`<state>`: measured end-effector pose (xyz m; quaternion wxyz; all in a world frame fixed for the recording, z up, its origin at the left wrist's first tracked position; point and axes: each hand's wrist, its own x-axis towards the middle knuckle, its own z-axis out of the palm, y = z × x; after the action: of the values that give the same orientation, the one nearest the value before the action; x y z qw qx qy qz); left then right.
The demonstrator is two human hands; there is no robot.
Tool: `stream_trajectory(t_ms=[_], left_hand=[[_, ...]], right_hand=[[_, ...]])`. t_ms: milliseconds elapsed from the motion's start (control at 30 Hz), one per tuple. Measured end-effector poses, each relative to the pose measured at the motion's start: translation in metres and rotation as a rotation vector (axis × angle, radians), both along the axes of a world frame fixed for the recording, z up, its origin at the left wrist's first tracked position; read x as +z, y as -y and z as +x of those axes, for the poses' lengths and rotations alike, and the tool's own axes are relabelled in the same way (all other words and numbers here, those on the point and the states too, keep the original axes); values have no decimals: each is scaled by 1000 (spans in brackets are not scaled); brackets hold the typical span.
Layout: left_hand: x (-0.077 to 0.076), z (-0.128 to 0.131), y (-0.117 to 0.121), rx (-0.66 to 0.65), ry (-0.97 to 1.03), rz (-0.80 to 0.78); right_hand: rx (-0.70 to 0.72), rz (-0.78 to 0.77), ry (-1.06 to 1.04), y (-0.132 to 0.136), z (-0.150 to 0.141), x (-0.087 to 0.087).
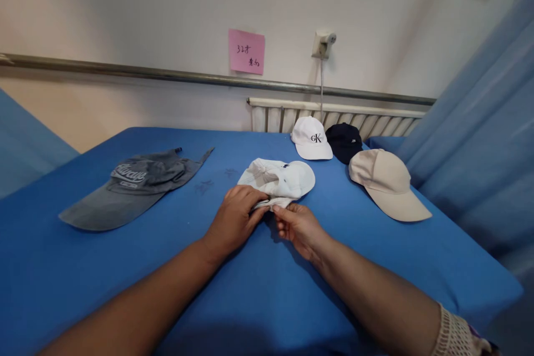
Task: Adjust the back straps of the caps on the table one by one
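A white baseball cap [271, 178] with a small dark logo lies at the middle of the blue-covered table, its brim pointing right. My left hand [236, 211] grips the cap's near edge from the left, fingers curled over the fabric. Close beside it, my right hand [298, 228] pinches the same edge between thumb and fingers, at what looks like the back strap. The strap's fastening is mostly hidden by my fingers. To the left lies a grey cap [137, 189] with white lettering, partly flattened, its strap end sticking out.
At the back right stand a white cap [311, 136] with dark letters, a dark navy cap [344, 142] and a beige cap [386, 181]. Behind the table [233, 300] are a metal rail [167, 73] and a radiator [287, 117]. A blue curtain [479, 122] hangs on the right.
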<state>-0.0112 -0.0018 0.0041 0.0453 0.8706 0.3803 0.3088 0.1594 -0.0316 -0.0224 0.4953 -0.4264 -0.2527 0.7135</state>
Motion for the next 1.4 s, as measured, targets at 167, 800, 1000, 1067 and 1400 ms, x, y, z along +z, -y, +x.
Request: stream_trajectory(t_ms=[167,800,1000,1067,1400], left_hand=[[3,0,2,12,-29,113],[2,2,3,-5,97,316],[-1,5,11,-113,101,217],[-3,5,12,-42,194,139],[2,18,26,272,1339,-1201]], right_hand=[[85,-34,82,-1,6,0],[-138,59,-392,-3,7,3],[-76,53,-361,-3,4,3],[-138,65,-338,-6,8,3],[-217,44,-306,-14,14,2]])
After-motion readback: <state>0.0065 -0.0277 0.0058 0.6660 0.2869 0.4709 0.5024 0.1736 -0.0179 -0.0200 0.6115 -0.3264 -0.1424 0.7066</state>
